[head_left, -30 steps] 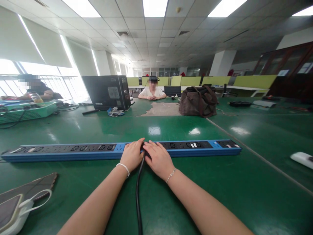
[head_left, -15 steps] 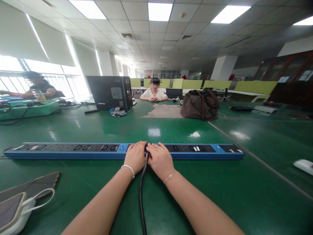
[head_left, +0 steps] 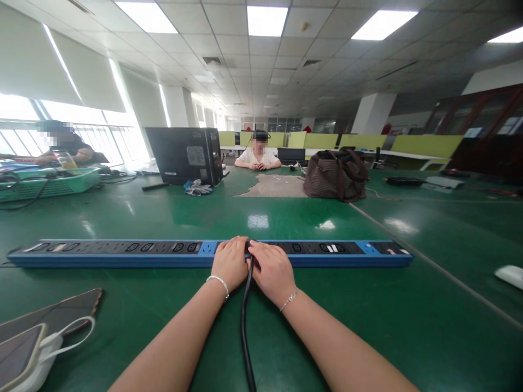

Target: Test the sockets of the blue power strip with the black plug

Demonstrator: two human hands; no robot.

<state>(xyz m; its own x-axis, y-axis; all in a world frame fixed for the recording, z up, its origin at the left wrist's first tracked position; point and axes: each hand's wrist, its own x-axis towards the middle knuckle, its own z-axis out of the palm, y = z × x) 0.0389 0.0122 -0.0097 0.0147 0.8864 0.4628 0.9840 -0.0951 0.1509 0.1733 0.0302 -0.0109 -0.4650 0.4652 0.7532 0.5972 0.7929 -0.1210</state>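
Note:
A long blue power strip [head_left: 102, 261] with black sockets lies across the green table. Both my hands meet at its middle. My left hand [head_left: 231, 264] rests on the strip with its fingers curled over the top, beside the cable's end. My right hand [head_left: 272, 267] has its fingers closed round the end of a thick black cable [head_left: 245, 326], whose plug is mostly hidden between the hands at the sockets. From there the cable runs down toward the table's near edge.
On the near left lie a phone [head_left: 18, 351] and a white cord. Farther back are a green basket [head_left: 61, 185], a black computer case [head_left: 180, 155], gloves [head_left: 198, 188] and a brown bag [head_left: 335, 177]. Two people sit beyond. A white object [head_left: 510, 274] lies right.
My hands, the cable and the strip appear slightly farther right in the view. The hands keep the same hold at the strip's middle.

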